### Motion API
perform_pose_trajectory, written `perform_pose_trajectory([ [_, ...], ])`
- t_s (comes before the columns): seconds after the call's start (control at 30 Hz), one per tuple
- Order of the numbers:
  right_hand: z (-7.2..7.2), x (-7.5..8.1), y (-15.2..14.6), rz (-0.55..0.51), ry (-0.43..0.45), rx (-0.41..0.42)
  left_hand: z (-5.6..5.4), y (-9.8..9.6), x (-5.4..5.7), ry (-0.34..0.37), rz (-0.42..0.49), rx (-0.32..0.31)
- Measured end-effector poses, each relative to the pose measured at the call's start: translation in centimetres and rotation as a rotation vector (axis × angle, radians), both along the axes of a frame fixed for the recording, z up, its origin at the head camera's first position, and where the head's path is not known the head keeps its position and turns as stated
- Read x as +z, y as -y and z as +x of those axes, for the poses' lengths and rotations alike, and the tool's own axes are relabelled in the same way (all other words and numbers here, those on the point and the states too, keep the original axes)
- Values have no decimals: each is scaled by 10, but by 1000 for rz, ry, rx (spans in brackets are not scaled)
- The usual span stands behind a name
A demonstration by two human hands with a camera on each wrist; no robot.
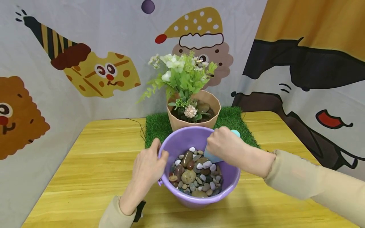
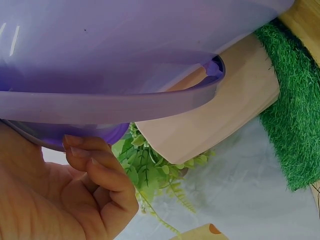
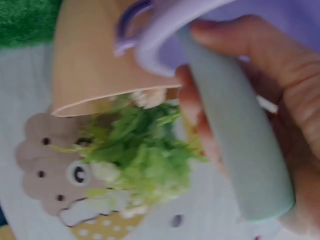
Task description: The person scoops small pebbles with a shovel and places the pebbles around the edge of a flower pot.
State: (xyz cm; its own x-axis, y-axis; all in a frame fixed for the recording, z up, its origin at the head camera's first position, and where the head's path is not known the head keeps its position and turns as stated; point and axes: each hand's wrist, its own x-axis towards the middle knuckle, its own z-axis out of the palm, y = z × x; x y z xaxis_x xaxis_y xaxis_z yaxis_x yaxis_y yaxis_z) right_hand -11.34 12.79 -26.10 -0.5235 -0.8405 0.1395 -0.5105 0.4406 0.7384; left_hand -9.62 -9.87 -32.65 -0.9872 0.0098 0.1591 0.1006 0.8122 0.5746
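Note:
A purple bucket (image 1: 188, 202) stands on the table, with many smooth pebbles (image 1: 196, 177) in brown, grey and white inside it. My left hand (image 1: 149, 164) holds the bucket's left rim, fingers outside and thumb at the edge; in the left wrist view the bucket's handle (image 2: 110, 107) hangs down the outer wall. My right hand (image 1: 226, 146) grips the pale blue-green handle of a toy shovel (image 3: 240, 130) at the bucket's right side. The shovel's light blue blade (image 1: 211, 155) dips into the bucket against the pebbles, its tip hidden.
Behind the bucket, a peach plant pot (image 1: 194, 125) holds white flowers and green leaves (image 1: 182, 72) and stands on a green artificial grass mat (image 1: 155, 126). The wooden table (image 1: 99, 171) reaches back to a cartoon-printed cloth (image 1: 114, 25). A thin dark cord (image 1: 139, 123) lies left of the mat.

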Motion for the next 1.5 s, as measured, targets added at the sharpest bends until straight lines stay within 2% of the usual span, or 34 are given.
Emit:
perform_pose_trajectory([
  [0.17,-16,2,-7,9,108,86,0,-1,0,1,-11,-3],
  [0.27,-22,2,-8,26,158,104,0,-1,0,2,-7,-4],
  [0.33,-26,2,-9,43,202,109,0,-2,0,0,-2,-3],
  [0.53,-36,3,-9,75,405,68,1,-2,0,-3,4,-2],
  [0.63,-39,3,-8,90,459,51,1,-2,1,-1,10,-3],
  [0.93,-43,5,-8,120,494,45,1,-1,1,-5,17,-3],
  [1.5,-53,2,-10,58,488,150,0,0,0,0,8,6],
])
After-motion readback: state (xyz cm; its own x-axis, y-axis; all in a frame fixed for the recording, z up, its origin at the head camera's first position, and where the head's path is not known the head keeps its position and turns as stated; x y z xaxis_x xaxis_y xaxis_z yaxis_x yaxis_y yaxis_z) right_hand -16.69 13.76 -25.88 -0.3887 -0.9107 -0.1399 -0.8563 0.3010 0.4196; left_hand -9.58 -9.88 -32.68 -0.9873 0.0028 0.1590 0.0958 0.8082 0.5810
